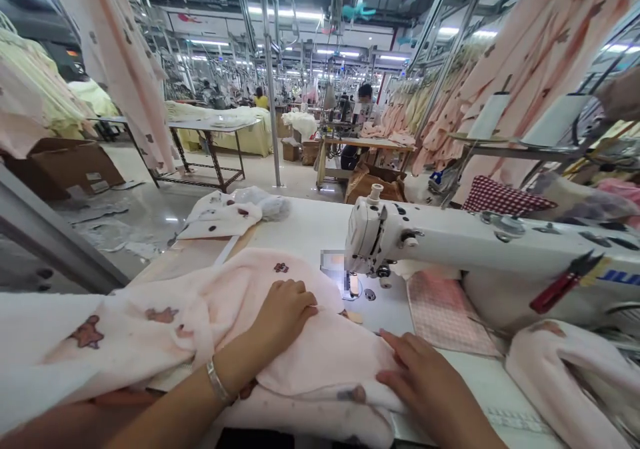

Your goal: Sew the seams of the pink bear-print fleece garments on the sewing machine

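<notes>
A pale pink fleece fabric [325, 352] printed with brown bear and star-like figures is spread over the sewing table and hangs toward me. My left hand [287, 312], with a silver bracelet at the wrist, lies on it with fingers bent and gripping the cloth. At the fabric's right edge is my right hand [423, 376], its thumb and forefinger closed on the edge. A white sewing machine [370, 236] stands just beyond, with a lit needle area. Part of that area is blurred out, so I cannot tell whether the fabric lies under the foot.
Red-handled snips [563, 286] rest against the machine arm. Beside it lie a pink checked cloth [447, 309] and a rolled pink fleece piece [560, 369]. Thread cones [490, 116] stand at right. A folded printed piece [220, 216] sits at the table's back left.
</notes>
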{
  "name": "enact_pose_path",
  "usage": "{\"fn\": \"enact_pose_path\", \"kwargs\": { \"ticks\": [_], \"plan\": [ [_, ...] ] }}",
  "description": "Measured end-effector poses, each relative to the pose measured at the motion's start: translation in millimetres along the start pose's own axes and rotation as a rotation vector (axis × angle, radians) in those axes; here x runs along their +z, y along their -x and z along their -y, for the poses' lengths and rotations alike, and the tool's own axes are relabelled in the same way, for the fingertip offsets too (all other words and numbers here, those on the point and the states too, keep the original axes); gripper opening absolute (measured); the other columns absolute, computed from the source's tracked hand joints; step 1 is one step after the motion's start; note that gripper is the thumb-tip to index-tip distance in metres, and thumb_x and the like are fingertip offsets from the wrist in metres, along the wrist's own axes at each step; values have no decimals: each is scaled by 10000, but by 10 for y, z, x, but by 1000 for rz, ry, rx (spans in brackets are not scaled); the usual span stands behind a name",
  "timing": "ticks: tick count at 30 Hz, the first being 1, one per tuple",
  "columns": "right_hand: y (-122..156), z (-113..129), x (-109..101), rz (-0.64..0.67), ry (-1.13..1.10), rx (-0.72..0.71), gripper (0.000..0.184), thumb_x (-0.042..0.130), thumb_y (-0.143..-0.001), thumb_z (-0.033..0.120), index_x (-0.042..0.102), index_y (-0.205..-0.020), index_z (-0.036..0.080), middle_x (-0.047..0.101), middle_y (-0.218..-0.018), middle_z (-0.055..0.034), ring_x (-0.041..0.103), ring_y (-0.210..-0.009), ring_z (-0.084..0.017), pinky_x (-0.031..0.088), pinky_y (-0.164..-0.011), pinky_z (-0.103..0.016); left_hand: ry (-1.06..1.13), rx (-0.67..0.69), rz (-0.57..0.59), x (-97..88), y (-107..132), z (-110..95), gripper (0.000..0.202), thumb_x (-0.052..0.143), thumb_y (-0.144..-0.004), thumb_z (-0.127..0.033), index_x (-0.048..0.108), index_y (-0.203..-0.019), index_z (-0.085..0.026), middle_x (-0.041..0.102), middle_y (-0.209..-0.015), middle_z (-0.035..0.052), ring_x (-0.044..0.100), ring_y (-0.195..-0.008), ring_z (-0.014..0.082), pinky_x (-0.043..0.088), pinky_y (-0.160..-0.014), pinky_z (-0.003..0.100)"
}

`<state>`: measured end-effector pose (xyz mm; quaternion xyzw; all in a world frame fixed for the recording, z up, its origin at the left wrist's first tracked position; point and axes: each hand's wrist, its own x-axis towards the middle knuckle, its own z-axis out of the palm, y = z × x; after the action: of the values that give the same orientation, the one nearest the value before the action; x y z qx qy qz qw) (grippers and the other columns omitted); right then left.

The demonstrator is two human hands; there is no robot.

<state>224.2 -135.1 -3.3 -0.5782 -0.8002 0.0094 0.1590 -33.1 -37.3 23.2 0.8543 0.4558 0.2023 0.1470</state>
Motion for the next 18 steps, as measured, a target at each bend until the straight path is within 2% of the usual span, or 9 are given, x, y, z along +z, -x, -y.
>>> {"fn": "enact_pose_path", "kwargs": {
  "ticks": [3, 5, 8, 11, 13, 14, 15, 16, 18],
  "plan": [
    [114, -51, -7, -11, -15, 6, 150, 553, -849, 316, 632, -964, 262, 628, -775, 1, 635, -699, -156, 535, -602, -271, 80, 45, -89, 49, 33, 26, 172, 503, -853, -181, 658, -782, -200, 620, -814, 39, 559, -823, 216, 402, -825, 413],
    [217, -74, -71, -114, -24, -26, 131, 499, -884, 313, 621, -902, 271, 621, -753, 13, 627, -677, -137, 521, -594, -249, 134, 54, -173, 37, 93, 34, 177, 478, -867, -193, 651, -826, -199, 624, -919, 52, 557, -926, 210, 407, -875, 389],
    [332, -32, -173, -296, -38, -39, 128, 464, -903, 312, 578, -913, 254, 642, -826, -4, 630, -747, -144, 516, -659, -257, 411, 29, -307, -44, 240, -52, 154, 463, -874, -216, 615, -860, -202, 621, -1005, 46, 540, -1070, 195, 417, -932, 342],
    [306, 131, -228, -343, -100, -20, 170, 457, -904, 316, 526, -1035, 232, 634, -1021, -54, 608, -931, -177, 510, -763, -295, 704, -60, -346, -167, 431, -272, 141, 432, -900, -236, 569, -921, -213, 626, -1015, 30, 530, -1120, 182, 415, -962, 329],
    [188, 285, -265, -316, -133, -27, 377, 496, -881, 365, 436, -1215, 200, 567, -1181, -108, 544, -1072, -223, 490, -839, -365, 656, -90, -339, -251, 571, -447, 156, 393, -917, -225, 545, -949, -222, 620, -998, 29, 544, -1081, 182, 439, -917, 323],
    [108, 365, -292, -290, -151, -43, 486, 523, -865, 383, 377, -1283, 184, 543, -1209, -127, 516, -1103, -243, 476, -859, -400, 591, -65, -359, -295, 649, -526, 161, 378, -918, -205, 533, -954, -232, 613, -965, 27, 559, -1027, 177, 459, -863, 312],
    [27, 445, -326, -247, -180, -72, 519, 540, -857, 374, 361, -1304, 182, 553, -1181, -127, 511, -1092, -251, 470, -856, -420, 519, -12, -396, -343, 735, -592, 171, 368, -911, -175, 515, -960, -247, 602, -916, 19, 571, -953, 169, 472, -796, 297],
    [-45, 522, -364, -195, -226, -111, 431, 534, -863, 335, 421, -1256, 195, 591, -1081, -103, 530, -1029, -240, 476, -821, -413, 444, 57, -446, -395, 830, -639, 197, 368, -894, -138, 493, -976, -267, 585, -870, 9, 571, -885, 164, 473, -738, 290],
    [-127, 671, -425, -114, -351, -191, 138, 489, -875, 234, 567, -987, 212, 598, -854, -47, 546, -871, -198, 478, -728, -355, 273, 165, -547, -519, 1036, -673, 314, 434, -824, -79, 439, -1025, -320, 564, -824, -15, 556, -794, 163, 459, -682, 301]
  ]
}}
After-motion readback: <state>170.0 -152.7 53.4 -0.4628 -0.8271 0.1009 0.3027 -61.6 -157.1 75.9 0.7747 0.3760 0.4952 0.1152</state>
